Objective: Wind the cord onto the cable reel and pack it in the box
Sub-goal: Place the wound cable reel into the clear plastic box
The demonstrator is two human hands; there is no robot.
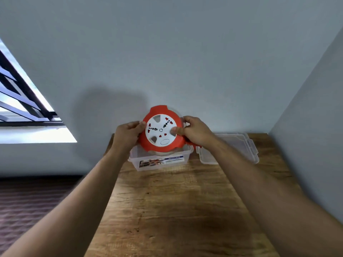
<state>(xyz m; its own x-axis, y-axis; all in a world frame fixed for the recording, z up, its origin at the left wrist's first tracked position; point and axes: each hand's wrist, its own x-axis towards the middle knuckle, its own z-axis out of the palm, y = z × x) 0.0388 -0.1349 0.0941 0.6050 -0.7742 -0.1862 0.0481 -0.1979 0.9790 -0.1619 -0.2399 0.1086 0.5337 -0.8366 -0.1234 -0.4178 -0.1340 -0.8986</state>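
An orange cable reel (160, 131) with a white socket face is held tilted toward me just above the clear plastic box (159, 162) at the far end of the wooden table. My left hand (128, 133) grips its left rim. My right hand (193, 131) grips the right rim, thumb on the white face. An orange plug piece (194, 145) pokes out under my right hand. The cord itself cannot be seen.
The box's clear lid (239, 147) lies flat to the right of the box. The wooden table (176, 210) stands against a grey wall, with another wall close on the right. A window (22, 101) is at the left, dark floor below it.
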